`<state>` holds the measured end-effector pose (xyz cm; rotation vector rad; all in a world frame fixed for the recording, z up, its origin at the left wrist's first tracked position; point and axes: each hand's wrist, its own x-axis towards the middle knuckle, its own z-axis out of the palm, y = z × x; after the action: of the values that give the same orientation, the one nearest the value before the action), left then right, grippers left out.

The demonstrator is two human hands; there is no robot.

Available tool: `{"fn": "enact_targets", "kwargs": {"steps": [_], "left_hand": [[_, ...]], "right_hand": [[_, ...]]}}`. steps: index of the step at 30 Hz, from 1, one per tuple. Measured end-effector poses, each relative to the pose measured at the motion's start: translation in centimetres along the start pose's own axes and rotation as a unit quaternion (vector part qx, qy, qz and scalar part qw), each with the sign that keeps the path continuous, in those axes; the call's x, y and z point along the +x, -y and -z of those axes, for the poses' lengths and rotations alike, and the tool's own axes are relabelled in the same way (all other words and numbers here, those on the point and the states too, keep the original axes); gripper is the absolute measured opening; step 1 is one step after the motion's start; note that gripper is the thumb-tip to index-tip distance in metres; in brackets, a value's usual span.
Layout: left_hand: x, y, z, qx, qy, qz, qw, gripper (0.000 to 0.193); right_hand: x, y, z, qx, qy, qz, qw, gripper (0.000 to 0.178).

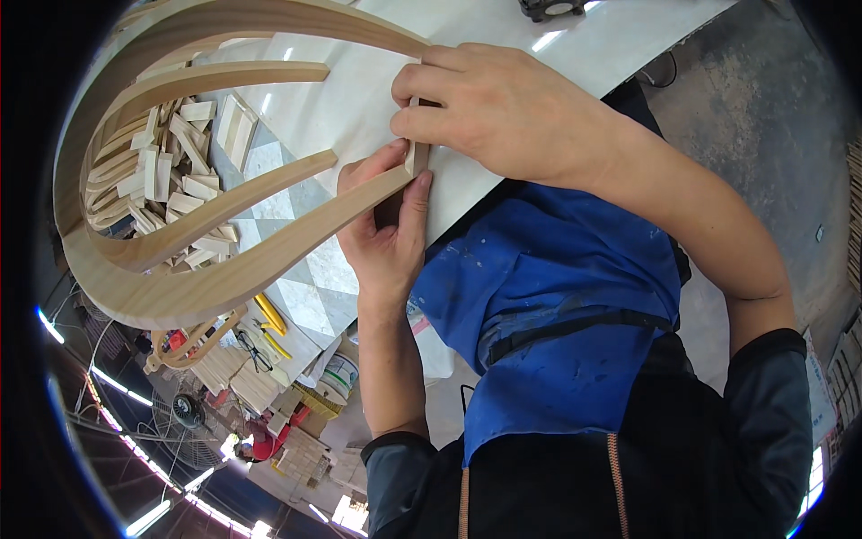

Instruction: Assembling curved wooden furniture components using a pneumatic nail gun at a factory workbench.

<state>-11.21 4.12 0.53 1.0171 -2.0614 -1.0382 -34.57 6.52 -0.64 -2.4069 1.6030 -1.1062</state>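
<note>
A large U-shaped frame of pale bent wood [153, 301] rises over the worktable, its two ends pointing toward me. Between those ends sits a short wooden crosspiece [416, 160]. My left hand [386, 242] grips the near end of the frame where it meets the crosspiece, thumb on one side and fingers on the other. My right hand [512, 112] is closed around the crosspiece's other end, by the frame's far tip. Its curled fingers partly hide that joint. A second, smaller curved wooden piece [242, 208] shows inside the big frame.
Small wooden blocks [184, 162] lie heaped at the left, beside stacked curved pieces. Yellow-handled pliers [271, 314] and eyeglasses [254, 352] rest near the table's left side. A black device [549, 9] stands at the far edge of the white table [359, 49]. A fan [187, 410] is beyond.
</note>
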Motion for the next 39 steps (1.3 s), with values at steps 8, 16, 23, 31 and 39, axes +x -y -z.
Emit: {"fn": "enact_targets", "kwargs": {"steps": [8,16,23,31,39], "left_hand": [[0.3,0.1,0.0,0.015,0.007,-0.024,1.000,0.041],[0.3,0.5,0.2,0.047,0.013,-0.053,0.997,0.043],[0.5,0.0,0.2,0.032,0.021,-0.037,0.999,0.043],[0.6,0.2,0.0,0.021,0.016,-0.049,0.998,0.043],[0.3,0.2,0.5,0.035,0.032,-0.041,0.998,0.042]], "right_hand": [[0.1,-0.3,-0.8,0.005,-0.015,0.013,1.000,0.007],[0.0,-0.2,-0.2,0.046,0.012,0.003,0.999,0.020],[0.1,0.3,0.4,0.036,0.008,-0.006,0.999,0.022],[-0.5,0.7,-0.1,0.000,-0.098,-0.002,0.995,0.014],[0.1,0.5,0.1,0.014,-0.025,0.009,1.000,0.013]]}}
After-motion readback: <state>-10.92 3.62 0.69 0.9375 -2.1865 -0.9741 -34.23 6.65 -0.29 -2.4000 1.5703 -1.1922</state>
